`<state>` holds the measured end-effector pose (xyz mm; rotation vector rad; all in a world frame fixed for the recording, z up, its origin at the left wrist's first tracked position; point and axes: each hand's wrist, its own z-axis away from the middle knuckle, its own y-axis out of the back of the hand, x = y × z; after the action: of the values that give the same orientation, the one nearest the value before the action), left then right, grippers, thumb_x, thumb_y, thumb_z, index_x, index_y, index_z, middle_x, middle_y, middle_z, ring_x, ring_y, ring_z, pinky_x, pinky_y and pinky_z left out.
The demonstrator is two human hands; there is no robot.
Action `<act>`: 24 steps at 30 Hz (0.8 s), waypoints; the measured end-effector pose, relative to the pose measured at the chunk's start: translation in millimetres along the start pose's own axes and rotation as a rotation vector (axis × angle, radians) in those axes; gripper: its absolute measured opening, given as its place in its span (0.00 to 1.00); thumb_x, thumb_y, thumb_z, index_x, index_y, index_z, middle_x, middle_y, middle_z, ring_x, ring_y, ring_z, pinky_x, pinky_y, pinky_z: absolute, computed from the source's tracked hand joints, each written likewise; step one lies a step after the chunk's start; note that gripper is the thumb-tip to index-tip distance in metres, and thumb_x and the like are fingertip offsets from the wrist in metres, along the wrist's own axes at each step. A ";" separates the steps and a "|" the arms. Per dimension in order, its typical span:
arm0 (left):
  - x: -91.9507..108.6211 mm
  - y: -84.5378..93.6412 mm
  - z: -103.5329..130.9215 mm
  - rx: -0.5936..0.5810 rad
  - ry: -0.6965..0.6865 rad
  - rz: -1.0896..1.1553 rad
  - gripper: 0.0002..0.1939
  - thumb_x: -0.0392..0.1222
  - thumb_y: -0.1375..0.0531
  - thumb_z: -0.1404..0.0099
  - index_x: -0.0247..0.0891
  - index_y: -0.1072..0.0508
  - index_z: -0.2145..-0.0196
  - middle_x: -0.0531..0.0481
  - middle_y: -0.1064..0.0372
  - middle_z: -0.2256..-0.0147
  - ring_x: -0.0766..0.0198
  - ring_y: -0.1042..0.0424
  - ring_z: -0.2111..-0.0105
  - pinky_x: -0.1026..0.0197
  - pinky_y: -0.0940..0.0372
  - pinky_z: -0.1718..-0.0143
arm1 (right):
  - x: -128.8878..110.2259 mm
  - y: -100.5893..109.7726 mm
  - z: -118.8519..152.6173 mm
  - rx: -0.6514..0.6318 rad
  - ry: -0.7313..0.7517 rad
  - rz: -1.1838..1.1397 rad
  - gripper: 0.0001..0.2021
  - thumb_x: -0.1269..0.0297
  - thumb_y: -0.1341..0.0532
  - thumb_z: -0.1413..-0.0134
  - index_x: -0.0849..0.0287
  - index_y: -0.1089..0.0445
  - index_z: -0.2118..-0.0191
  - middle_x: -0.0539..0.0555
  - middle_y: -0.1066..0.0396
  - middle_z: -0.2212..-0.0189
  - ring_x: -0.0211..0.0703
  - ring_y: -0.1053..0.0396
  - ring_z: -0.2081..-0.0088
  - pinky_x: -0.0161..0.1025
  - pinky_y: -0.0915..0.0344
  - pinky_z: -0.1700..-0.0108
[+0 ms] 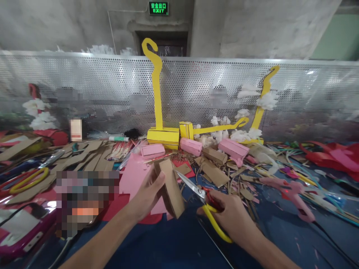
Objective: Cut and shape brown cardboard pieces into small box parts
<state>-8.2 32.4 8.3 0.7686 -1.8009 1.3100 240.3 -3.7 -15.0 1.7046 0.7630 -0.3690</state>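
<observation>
My left hand [150, 190] is closed around a brown cardboard box [172, 188], a long narrow shape held tilted above the table. In my right hand [228, 211] is a pair of scissors [193, 186] with yellow and red handles. Their blades point up and left, with the tip close to the box's upper right edge; whether they touch I cannot tell. Behind the hands lie a pink block [153, 150], another pink block [190, 146] and a larger pink one [233, 149]. Pink paper [134, 173] lies beneath my left hand.
A yellow hook-topped stand [157, 93] rises at the back before a perforated metal screen [106, 82]. Cardboard scraps [214, 173] litter the middle. A pink glue gun [294, 194] with a black cord lies right; cardboard strips [84, 158] and a purple object [30, 231] lie left.
</observation>
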 end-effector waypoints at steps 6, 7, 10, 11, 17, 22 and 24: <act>1.8 -0.8 -7.0 0.105 0.065 0.033 0.26 0.53 0.26 0.44 0.41 0.25 0.51 0.43 0.21 0.56 0.52 0.23 0.56 0.53 0.29 0.50 | 3.5 1.3 -3.4 0.107 0.001 0.007 0.16 0.54 0.31 0.50 0.56 0.37 0.75 0.44 0.40 0.82 0.36 0.45 0.77 0.32 0.47 0.75; 1.6 -0.7 -7.9 0.115 0.085 0.025 0.27 0.54 0.26 0.44 0.40 0.26 0.52 0.43 0.21 0.58 0.53 0.22 0.57 0.52 0.29 0.51 | 3.9 1.0 -4.0 0.122 0.003 0.011 0.16 0.54 0.31 0.51 0.56 0.36 0.75 0.44 0.39 0.82 0.37 0.44 0.77 0.32 0.46 0.75; -1.1 -0.3 -8.7 0.108 0.103 0.005 0.26 0.52 0.26 0.43 0.40 0.28 0.52 0.44 0.22 0.59 0.54 0.22 0.59 0.51 0.29 0.51 | 2.0 0.5 -4.7 0.135 0.002 0.005 0.16 0.54 0.30 0.52 0.56 0.36 0.74 0.45 0.37 0.82 0.38 0.41 0.77 0.31 0.44 0.75; -2.5 0.0 -8.3 0.100 0.097 -0.003 0.25 0.51 0.26 0.42 0.41 0.29 0.52 0.45 0.22 0.58 0.55 0.22 0.57 0.52 0.29 0.50 | 0.4 0.6 -4.7 0.137 -0.003 -0.002 0.16 0.54 0.30 0.53 0.55 0.37 0.75 0.45 0.38 0.82 0.38 0.41 0.77 0.31 0.43 0.75; -7.8 3.1 -5.8 0.019 0.089 -0.153 0.22 0.46 0.29 0.38 0.42 0.28 0.49 0.44 0.24 0.51 0.53 0.24 0.50 0.52 0.30 0.48 | -4.4 3.2 -5.5 0.141 -0.049 -0.044 0.18 0.53 0.30 0.55 0.55 0.39 0.76 0.44 0.40 0.82 0.38 0.43 0.77 0.32 0.44 0.75; -3.6 3.3 -8.1 0.060 0.090 -0.303 0.25 0.49 0.29 0.39 0.38 0.26 0.48 0.39 0.24 0.48 0.48 0.25 0.47 0.50 0.32 0.46 | 1.9 2.4 -7.2 0.131 -0.066 -0.063 0.16 0.53 0.32 0.53 0.55 0.37 0.75 0.45 0.39 0.81 0.38 0.42 0.77 0.32 0.43 0.74; -1.7 2.0 -8.6 0.099 0.068 -0.353 0.25 0.49 0.29 0.40 0.38 0.26 0.48 0.39 0.22 0.50 0.48 0.24 0.50 0.50 0.31 0.48 | 2.8 1.5 -7.5 0.131 -0.063 -0.064 0.16 0.53 0.32 0.53 0.56 0.37 0.75 0.45 0.38 0.81 0.38 0.42 0.77 0.32 0.44 0.75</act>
<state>-6.9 41.2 7.4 1.0301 -1.4737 1.1793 242.3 4.1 -13.5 1.7854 0.7625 -0.5240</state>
